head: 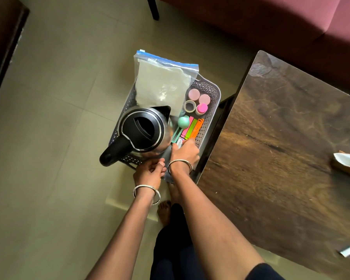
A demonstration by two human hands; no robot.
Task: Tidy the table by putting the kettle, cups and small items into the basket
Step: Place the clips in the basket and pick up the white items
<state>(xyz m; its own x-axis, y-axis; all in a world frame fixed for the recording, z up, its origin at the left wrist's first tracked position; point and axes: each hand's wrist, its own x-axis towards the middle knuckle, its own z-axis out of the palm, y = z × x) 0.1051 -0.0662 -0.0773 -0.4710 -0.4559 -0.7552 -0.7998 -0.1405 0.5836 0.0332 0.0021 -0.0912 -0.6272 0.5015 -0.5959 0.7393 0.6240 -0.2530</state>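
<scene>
Looking down from the head camera, I see the kettle (141,130) standing upright in the left half of the basket (207,126), lid shut, its black handle jutting over the near-left rim toward the lower left of the frame. Just below it, the left hand (149,172) sits at the basket's near edge with fingers curled in; I cannot tell whether they actually grip the rim. Behind the kettle, a zip bag (162,83) of white powder leans out over the far rim. Right of it, inside the basket, lie pink round caps (194,93), a tape roll (190,106), a green ball-headed scoop (183,121) and a row of coloured clips (194,128). The right hand (185,152) reaches into the near-right corner, fingers bent and pinching a small white labelled item (179,141) just beside the clips. The basket rests on the tiled floor, near the dark wooden table (281,138) filling the right of the frame, which bears a paper packet (348,164) and a foil scrap (348,252).
</scene>
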